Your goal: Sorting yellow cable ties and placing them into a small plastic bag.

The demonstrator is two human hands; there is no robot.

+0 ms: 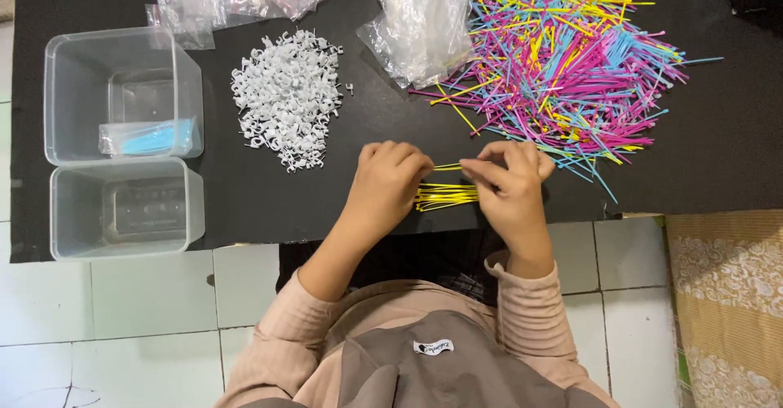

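Yellow cable ties (445, 196) lie bunched at the black mat's (718, 147) near edge, between both hands. Left hand (387, 186) clamps the bundle's end — right hand (510, 188) pinches a single tie above it. Sorting by colour seems under way; next comes laying that tie flush with the bunch.

We see a black mat (269, 212) spread flat over a floor of white square tiles (139, 310). On the mat lie a heap of small white plastic clips (285, 98), a wide pile of pink, blue and yellow plastic cable ties (571, 65), several clear plastic bags (420, 20), and two clear rectangular plastic tubs (122, 143) set touching at the mat's left edge. A patterned yellow woven rug (726, 310) lies on the tiles at the right.
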